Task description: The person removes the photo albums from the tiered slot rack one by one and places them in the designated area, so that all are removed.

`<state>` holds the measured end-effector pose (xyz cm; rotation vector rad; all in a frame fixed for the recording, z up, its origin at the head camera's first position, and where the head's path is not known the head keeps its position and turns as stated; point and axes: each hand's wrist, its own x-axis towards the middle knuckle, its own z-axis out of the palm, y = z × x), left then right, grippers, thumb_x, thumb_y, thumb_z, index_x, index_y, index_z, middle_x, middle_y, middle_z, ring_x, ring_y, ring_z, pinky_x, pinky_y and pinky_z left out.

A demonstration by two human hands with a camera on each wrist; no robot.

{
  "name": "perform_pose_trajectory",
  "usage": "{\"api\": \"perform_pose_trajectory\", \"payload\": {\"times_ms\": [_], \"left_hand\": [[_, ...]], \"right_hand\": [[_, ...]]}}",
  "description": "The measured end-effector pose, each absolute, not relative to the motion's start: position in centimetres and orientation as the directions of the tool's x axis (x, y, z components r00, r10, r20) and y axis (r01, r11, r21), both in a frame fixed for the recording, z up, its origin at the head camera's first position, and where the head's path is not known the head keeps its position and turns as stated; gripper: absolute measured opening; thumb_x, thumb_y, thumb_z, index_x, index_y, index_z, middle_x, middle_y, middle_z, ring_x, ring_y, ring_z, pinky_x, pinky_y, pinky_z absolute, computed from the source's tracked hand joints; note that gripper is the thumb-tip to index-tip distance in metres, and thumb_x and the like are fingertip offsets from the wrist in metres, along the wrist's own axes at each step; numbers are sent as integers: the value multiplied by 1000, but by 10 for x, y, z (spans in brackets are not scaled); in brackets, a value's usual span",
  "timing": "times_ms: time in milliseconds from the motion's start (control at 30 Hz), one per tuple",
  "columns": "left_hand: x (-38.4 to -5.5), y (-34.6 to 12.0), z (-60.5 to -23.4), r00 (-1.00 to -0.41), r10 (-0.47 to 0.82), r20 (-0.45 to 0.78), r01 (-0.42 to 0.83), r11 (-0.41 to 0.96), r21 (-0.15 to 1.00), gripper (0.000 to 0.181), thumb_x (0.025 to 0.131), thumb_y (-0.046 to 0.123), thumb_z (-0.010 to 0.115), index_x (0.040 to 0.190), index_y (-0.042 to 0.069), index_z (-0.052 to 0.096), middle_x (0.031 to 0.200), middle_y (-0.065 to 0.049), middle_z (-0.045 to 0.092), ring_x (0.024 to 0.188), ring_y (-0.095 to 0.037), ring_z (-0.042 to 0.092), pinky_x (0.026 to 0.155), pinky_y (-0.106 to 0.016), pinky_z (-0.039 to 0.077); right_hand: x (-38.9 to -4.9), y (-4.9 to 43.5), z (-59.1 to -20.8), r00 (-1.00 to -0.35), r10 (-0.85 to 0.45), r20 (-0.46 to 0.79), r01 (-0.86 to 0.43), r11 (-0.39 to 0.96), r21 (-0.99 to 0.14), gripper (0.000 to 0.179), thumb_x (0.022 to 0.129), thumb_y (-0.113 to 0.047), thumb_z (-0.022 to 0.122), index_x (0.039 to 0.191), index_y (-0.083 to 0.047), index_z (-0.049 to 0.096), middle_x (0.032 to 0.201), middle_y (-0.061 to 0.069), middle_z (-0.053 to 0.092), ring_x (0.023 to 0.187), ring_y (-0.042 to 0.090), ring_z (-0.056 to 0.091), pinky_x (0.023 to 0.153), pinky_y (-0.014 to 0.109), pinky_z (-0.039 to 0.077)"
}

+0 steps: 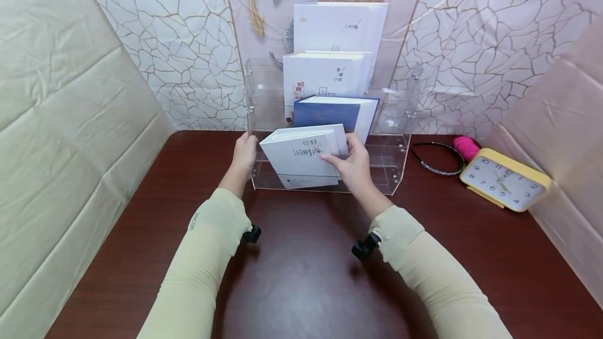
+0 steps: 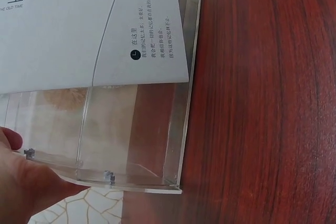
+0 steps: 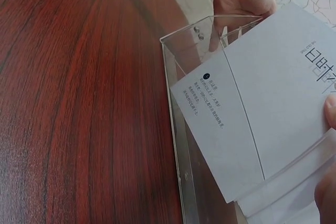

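Fully transparent rack (image 1: 387, 158), books (image 1: 326, 113) inside, hands (image 1: 245, 156) (image 1: 356, 165) gripping

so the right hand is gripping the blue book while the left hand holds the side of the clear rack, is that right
Not quite: the right hand grips the front white book, not the blue book behind it, as the head view shows. The left hand does hold the side of the clear rack.

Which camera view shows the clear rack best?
The head view, because both side walls of the clear rack appear there, although books cover much of its middle. The two wrist views each show only its left end and part of its front edge.
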<state>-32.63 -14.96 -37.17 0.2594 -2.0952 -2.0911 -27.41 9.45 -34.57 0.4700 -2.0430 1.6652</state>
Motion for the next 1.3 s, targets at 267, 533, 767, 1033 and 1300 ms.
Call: {"api": "perform_pose_trajectory", "payload": {"times_ms": [267, 533, 767, 1033, 1300], "left_hand": [[-325, -149, -368, -975, -222, 2, -1, 14, 1000, 42, 90, 8, 35, 126, -1, 54, 124, -19, 53, 106, -27, 48, 94, -40, 39], [-324, -150, -368, -975, -223, 16, 21, -20, 1000, 43, 89, 7, 35, 127, -3, 52, 123, -23, 52, 113, -38, 45, 97, -47, 36], [-324, -150, -370, -973, -232, -17, -7, -43, 999, 40, 90, 9, 35, 124, 0, 55, 115, -21, 55, 95, -27, 52, 84, -37, 43], [-323, -150, -370, -974, -225, -17, -13, -19, 1000, 42, 90, 10, 35, 127, 1, 54, 118, -19, 55, 94, -22, 50, 85, -36, 42], [-324, -150, -374, -975, -223, -18, -10, -36, 999, 43, 90, 10, 36, 129, 1, 53, 122, -18, 53, 102, -24, 48, 91, -38, 40]], "right_hand": [[-272, 98, -343, -852, 46, 522, -507, 180, -843, 40, 66, 14, 76, 98, 13, 52, 96, 27, 63, 84, 26, 58, 70, 32, 48], [-274, 105, -337, -859, 69, 507, -499, 108, -860, 42, 67, 15, 75, 100, 14, 50, 96, 27, 63, 81, 19, 58, 68, 24, 48], [-275, 110, -332, -862, 81, 501, -499, 46, -865, 43, 68, 15, 74, 103, 12, 49, 95, 18, 64, 83, 15, 60, 70, 25, 50], [-274, 115, -328, -855, 98, 509, -510, 16, -860, 41, 68, 16, 73, 100, 13, 47, 89, 8, 63, 80, 16, 60, 68, 26, 51], [-273, 121, -324, -875, 100, 474, -479, -29, -877, 38, 70, 16, 71, 99, 10, 47, 90, 2, 64, 82, 15, 61, 70, 26, 52]]}}
